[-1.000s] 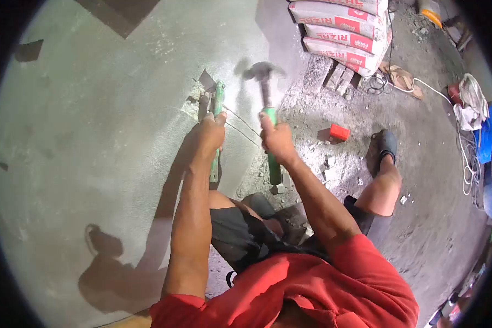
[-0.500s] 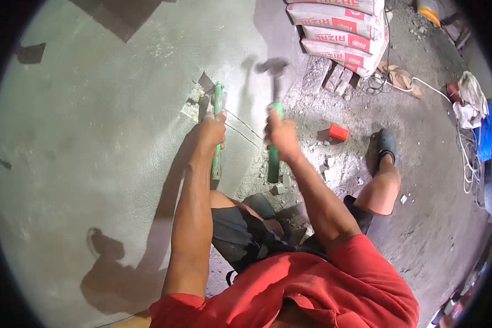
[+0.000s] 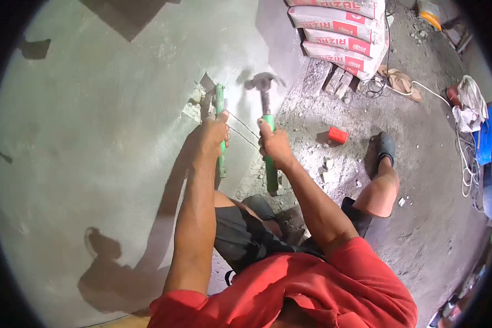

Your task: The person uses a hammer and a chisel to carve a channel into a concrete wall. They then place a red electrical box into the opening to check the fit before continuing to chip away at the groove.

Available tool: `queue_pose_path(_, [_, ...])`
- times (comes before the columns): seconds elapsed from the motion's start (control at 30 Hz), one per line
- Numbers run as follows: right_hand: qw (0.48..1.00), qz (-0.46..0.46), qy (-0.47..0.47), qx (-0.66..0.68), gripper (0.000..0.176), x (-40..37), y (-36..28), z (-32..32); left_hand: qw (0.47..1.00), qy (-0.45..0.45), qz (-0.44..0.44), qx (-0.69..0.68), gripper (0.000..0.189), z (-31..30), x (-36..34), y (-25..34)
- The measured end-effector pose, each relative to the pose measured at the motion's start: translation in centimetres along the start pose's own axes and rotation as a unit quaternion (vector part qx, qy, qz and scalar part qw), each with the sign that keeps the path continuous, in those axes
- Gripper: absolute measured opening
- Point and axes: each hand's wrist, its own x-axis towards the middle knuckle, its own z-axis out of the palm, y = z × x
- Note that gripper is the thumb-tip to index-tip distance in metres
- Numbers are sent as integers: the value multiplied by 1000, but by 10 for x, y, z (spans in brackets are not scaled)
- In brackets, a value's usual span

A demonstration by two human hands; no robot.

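My left hand (image 3: 216, 133) is closed round a long green bar (image 3: 221, 158), which looks like a chisel or level, held against the grey plastered wall (image 3: 109, 147). Beside its upper end is a chipped, broken patch (image 3: 193, 104) in the wall. My right hand (image 3: 275, 145) grips a claw hammer (image 3: 271, 177) by its green handle. The hammer's dark head is slightly blurred, to the right of the bar and apart from it. Two thin dark lines run on the wall between my hands.
Stacked cement bags (image 3: 339, 41) stand at the top. A red box (image 3: 338, 135) lies on the rubble-strewn floor (image 3: 421, 180), left of my shoe (image 3: 386, 146). White cable (image 3: 432, 92), a blue item (image 3: 487, 134) and a pale cloth sack (image 3: 469, 98) are at the right.
The hammer and my right hand have moved a little left and down in the view, towards the green bar. My left hand still holds the bar in nearly the same place.
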Motion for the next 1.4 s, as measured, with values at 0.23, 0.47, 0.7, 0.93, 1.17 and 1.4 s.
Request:
queue_pose_path(0.23, [993,-70,40,-80,41,-29,-44,-32,968,-60,69,-232,29,12,2,-35])
queue_pose_path(0.47, [999,-47,26,-7,40,-39,-39,-26,944,-132,188,-236,29,-8,-37,118])
queue_pose_path(0.7, [993,-81,70,-55,48,-42,-41,-71,992,-57,92,-61,29,10,-38,-2])
queue_pose_path(0.93, [992,-104,66,-35,47,-45,-54,-71,987,16,57,150,35,-17,-31,0])
queue_pose_path(1.17, [989,-135,67,-2,51,-50,-81,-61,959,43,70,271,38,-27,-12,-3])
queue_pose_path(1.4, [972,-224,75,8,50,-47,-111,-42,998,-21,36,35,33,-20,-14,9])
